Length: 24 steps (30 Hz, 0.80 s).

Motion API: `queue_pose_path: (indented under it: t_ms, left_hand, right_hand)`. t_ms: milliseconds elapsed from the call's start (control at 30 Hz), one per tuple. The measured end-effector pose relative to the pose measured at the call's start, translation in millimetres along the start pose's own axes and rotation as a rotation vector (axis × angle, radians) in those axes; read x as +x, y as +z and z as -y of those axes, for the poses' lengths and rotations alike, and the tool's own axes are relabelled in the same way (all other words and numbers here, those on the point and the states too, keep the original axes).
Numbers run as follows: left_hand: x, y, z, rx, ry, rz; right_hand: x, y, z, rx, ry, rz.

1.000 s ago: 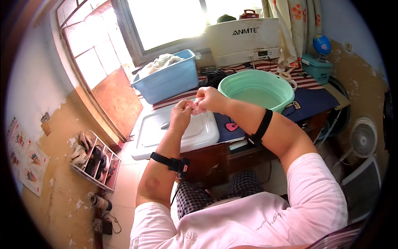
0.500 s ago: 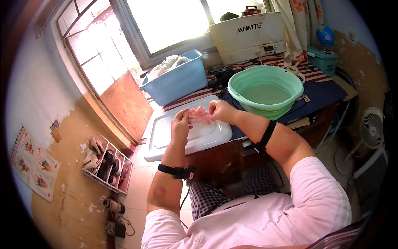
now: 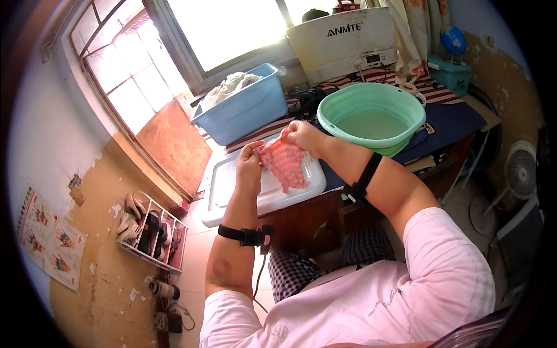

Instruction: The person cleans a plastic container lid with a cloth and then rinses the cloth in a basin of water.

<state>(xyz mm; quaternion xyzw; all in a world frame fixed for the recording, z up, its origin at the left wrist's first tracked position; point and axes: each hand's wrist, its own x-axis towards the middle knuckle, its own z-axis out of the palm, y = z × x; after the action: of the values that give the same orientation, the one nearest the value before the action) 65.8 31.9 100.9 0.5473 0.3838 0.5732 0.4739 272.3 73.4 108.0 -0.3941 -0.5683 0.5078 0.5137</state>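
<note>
A small pink-and-white patterned cloth (image 3: 285,165) hangs spread between my two hands, its lower end dropping over the white plastic lid (image 3: 223,184) on the table. My left hand (image 3: 249,164) pinches one upper corner. Up and to the right, my right hand (image 3: 307,138) is closed on the other upper corner. Just beyond my right forearm stands a round green basin (image 3: 333,119) with greenish-looking water in it. Behind the lid sits a blue plastic tub (image 3: 246,114) holding pale, crumpled fabric (image 3: 231,88).
A white appliance panel (image 3: 342,46) stands at the back under the window. To the right are a teal box (image 3: 449,75), a small globe (image 3: 452,40) and a fan (image 3: 520,176). A shoe rack (image 3: 154,235) is on the floor at left. A cable hangs from my left wrist strap.
The cloth was bunched between my hands and now hangs open, larger and flatter. My right hand has risen, and my left hand has risen slightly.
</note>
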Motion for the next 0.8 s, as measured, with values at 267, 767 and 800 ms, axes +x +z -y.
queue_pose_path:
  t_ms: [267,767,800]
  left_hand:
    - [-3,-17,6,0.081,-0.019,-0.051]
    - [-7,-15,88,0.764,0.068,0.122]
    - [-6,-16,88,0.761,0.074,0.122]
  right_hand:
    - [-45,-9,15,-0.488,-0.621,-0.018]
    - [-81,-4,-74,-1.104,-0.652,0.232]
    - [-74,-5,-87,-1.108,-0.655,0.23]
